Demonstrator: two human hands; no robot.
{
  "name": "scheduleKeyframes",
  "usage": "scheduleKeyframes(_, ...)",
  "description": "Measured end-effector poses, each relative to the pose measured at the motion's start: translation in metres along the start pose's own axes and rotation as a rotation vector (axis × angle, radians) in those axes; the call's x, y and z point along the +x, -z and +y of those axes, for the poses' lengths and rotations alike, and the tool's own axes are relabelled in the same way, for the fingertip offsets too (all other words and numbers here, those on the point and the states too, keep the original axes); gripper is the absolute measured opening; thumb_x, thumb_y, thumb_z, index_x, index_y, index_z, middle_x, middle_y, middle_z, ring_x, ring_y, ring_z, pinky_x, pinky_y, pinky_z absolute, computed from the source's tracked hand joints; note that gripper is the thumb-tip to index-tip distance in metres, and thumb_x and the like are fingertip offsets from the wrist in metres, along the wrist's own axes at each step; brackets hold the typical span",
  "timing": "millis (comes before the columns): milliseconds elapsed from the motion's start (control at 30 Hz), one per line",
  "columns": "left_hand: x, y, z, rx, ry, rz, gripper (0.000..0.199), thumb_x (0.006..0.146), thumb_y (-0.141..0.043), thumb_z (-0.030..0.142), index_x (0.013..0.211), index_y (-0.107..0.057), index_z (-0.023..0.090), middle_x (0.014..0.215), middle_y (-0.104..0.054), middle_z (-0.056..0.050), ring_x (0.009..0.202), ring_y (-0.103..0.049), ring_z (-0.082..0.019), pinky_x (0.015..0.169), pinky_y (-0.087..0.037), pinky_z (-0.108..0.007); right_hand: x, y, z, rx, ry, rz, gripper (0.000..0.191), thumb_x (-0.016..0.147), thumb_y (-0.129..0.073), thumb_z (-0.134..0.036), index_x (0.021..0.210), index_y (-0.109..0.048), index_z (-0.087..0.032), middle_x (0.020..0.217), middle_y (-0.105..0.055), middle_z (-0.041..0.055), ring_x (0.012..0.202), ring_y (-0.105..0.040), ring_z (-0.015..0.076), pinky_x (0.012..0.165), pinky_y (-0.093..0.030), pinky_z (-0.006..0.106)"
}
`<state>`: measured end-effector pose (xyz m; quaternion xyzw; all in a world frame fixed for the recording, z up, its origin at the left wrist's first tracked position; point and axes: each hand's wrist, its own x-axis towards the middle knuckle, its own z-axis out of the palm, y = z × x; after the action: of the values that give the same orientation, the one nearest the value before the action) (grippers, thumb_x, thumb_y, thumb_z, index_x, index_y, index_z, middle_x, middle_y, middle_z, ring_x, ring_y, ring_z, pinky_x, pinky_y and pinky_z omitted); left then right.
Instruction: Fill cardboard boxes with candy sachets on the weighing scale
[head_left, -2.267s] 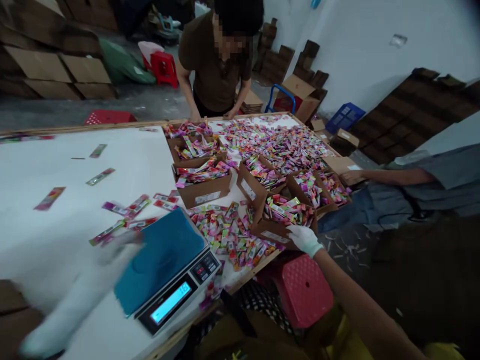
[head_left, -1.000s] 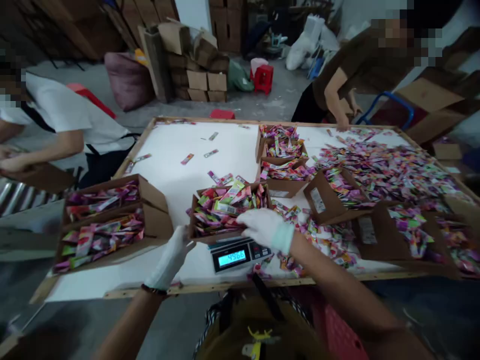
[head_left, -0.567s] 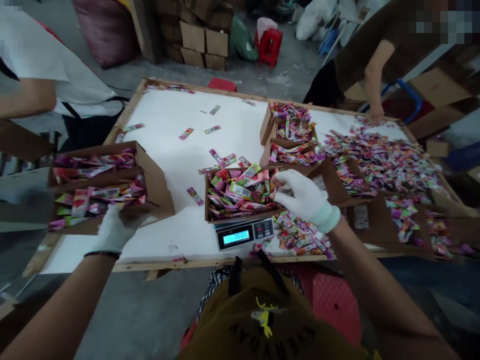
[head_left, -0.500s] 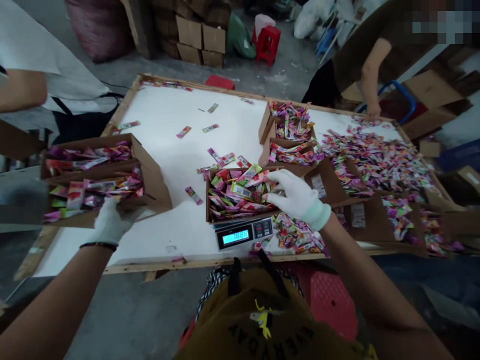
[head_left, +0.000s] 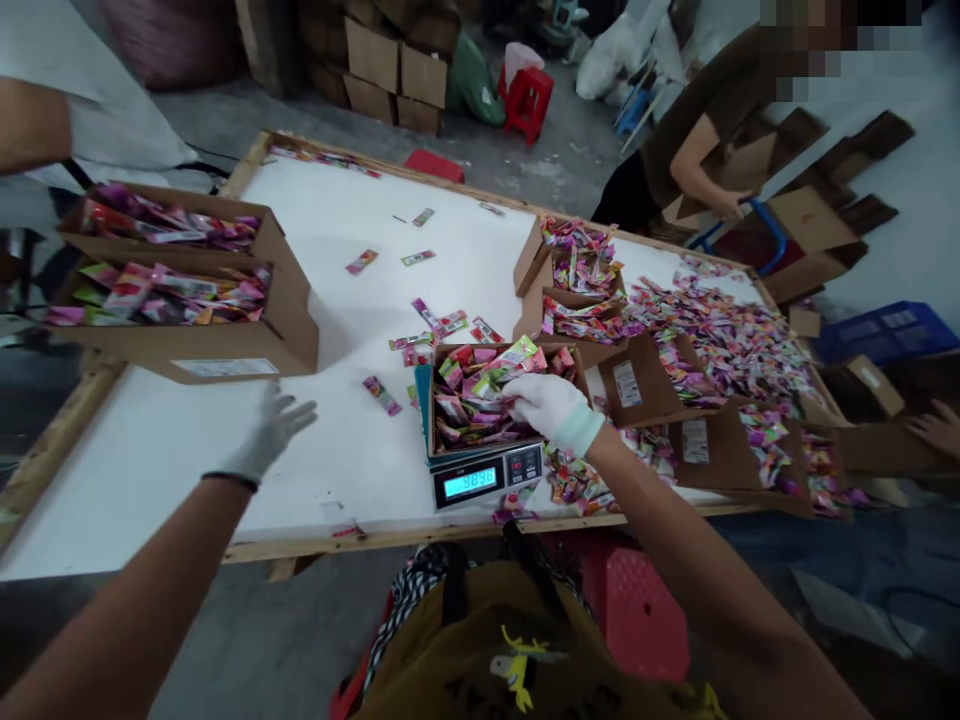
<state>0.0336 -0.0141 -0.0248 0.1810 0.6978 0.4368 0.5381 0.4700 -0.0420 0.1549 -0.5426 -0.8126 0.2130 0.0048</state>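
Observation:
A cardboard box (head_left: 480, 443) full of small colourful packets (head_left: 465, 400) rests on a digital scale (head_left: 487, 478) with a lit display. My right hand (head_left: 546, 405), in a white glove, is on the packets at the box's right side; its fingers are bent together, and what they hold is too small to make out. My left hand (head_left: 271, 435), also gloved, is over the white table with fingers apart and nothing in it. Just above it stands a divided cardboard box (head_left: 292, 300) filled with packets, its label facing me.
Loose packets (head_left: 735, 330) are heaped on the table's right side, among more filled boxes (head_left: 652, 375). A few packets lie mid-table (head_left: 352, 450). A person in a dark top (head_left: 697, 150) stands at the back right, a person in white (head_left: 112, 120) at the left.
My left hand has let go of the left divided box, which has shifted up and away. My right hand has moved left onto the packets. The scale display reads differently.

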Motion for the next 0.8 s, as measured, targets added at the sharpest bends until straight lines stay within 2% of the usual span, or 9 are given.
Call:
scheduleKeyframes(100, -0.043, 0.007, -0.062, -0.054, 0.076, 0.001, 0.023, 0.094, -0.057, 0.03, 0.113, -0.049, 0.019, 0.107, -0.053, -0.005, 0.086, -0.069, -0.019, 0.104, -0.056, -0.049, -0.014, 0.006, 0.016, 0.143, 0.041, 0.17, 0.023, 0.094, -0.062, -0.02, 0.105, -0.082, -0.021, 0.114, -0.082, 0.0075, 0.109, -0.076, 0.0238, 0.106, -0.057, 0.038)
scheduleKeyframes(200, -0.079, 0.022, -0.109, -0.121, 0.125, 0.065, 0.021, 0.089, -0.063, 0.026, 0.107, -0.057, 0.018, 0.104, -0.062, -0.007, 0.084, -0.072, -0.02, 0.091, -0.061, -0.04, -0.03, 0.021, 0.024, 0.265, 0.069, 0.33, 0.021, 0.091, -0.061, -0.025, 0.099, -0.081, -0.02, 0.101, -0.082, 0.0066, 0.097, -0.077, 0.0232, 0.096, -0.061, 0.037)
scheduleKeyframes(267, -0.098, 0.031, -0.128, -0.147, 0.117, 0.113, 0.023, 0.086, -0.067, 0.025, 0.107, -0.062, 0.018, 0.105, -0.067, -0.008, 0.085, -0.073, -0.02, 0.084, -0.061, -0.034, -0.044, 0.038, 0.028, 0.346, 0.067, 0.427, 0.021, 0.092, -0.061, -0.03, 0.097, -0.079, -0.02, 0.095, -0.081, 0.0053, 0.091, -0.077, 0.0223, 0.091, -0.063, 0.037)
scheduleKeyframes(367, -0.12, 0.035, -0.139, -0.15, 0.093, 0.152, 0.024, 0.085, -0.068, 0.023, 0.108, -0.064, 0.018, 0.105, -0.07, -0.009, 0.087, -0.073, -0.019, 0.084, -0.061, -0.031, -0.073, 0.067, 0.043, 0.429, 0.028, 0.551, 0.019, 0.093, -0.062, -0.036, 0.096, -0.075, -0.022, 0.092, -0.079, 0.0044, 0.085, -0.075, 0.022, 0.084, -0.064, 0.038)
scheduleKeyframes(433, -0.129, 0.03, -0.136, -0.171, 0.082, 0.19, 0.022, 0.084, -0.067, 0.021, 0.106, -0.064, 0.018, 0.102, -0.07, -0.008, 0.086, -0.073, -0.019, 0.084, -0.061, -0.032, -0.095, 0.085, 0.064, 0.387, -0.006, 0.55, 0.017, 0.093, -0.062, -0.036, 0.097, -0.073, -0.023, 0.093, -0.079, 0.0054, 0.085, -0.075, 0.0236, 0.084, -0.064, 0.041)
scheduleKeyframes(500, -0.136, 0.018, -0.126, -0.187, 0.049, 0.207, 0.022, 0.083, -0.066, 0.022, 0.105, -0.064, 0.018, 0.101, -0.07, -0.008, 0.085, -0.073, -0.019, 0.086, -0.061, -0.033, -0.113, 0.097, 0.091, 0.292, -0.026, 0.455, 0.019, 0.09, -0.065, -0.036, 0.101, -0.074, -0.023, 0.096, -0.079, 0.007, 0.087, -0.076, 0.0262, 0.087, -0.063, 0.045)
scheduleKeyframes(633, -0.147, -0.021, -0.079, -0.133, -0.092, 0.181, 0.024, 0.084, -0.066, 0.028, 0.106, -0.066, 0.018, 0.109, -0.07, -0.008, 0.089, -0.072, -0.02, 0.092, -0.059, -0.037, -0.118, 0.097, 0.127, 0.221, -0.038, 0.318, 0.038, 0.082, -0.071, -0.039, 0.115, -0.072, -0.021, 0.106, -0.078, 0.0091, 0.087, -0.076, 0.0267, 0.083, -0.064, 0.043)
scheduleKeyframes(700, -0.156, -0.045, -0.044, -0.096, -0.216, 0.155, 0.027, 0.085, -0.068, 0.032, 0.108, -0.068, 0.018, 0.115, -0.07, -0.009, 0.094, -0.072, -0.021, 0.097, -0.058, -0.039, -0.099, 0.09, 0.122, 0.209, 0.0, 0.358, 0.039, 0.085, -0.071, -0.039, 0.12, -0.07, -0.021, 0.109, -0.076, 0.0092, 0.091, -0.075, 0.0251, 0.084, -0.063, 0.04)
scheduleKeyframes(800, -0.176, -0.078, 0.011, -0.06, -0.412, 0.085, 0.036, 0.086, -0.071, 0.043, 0.111, -0.069, 0.017, 0.118, -0.07, -0.01, 0.1, -0.071, -0.023, 0.096, -0.057, -0.038, -0.053, 0.079, 0.092, 0.107, 0.03, 0.406, 0.035, 0.092, -0.071, -0.038, 0.119, -0.072, -0.017, 0.109, -0.073, 0.0104, 0.101, -0.069, 0.0241, 0.093, -0.058, 0.038)
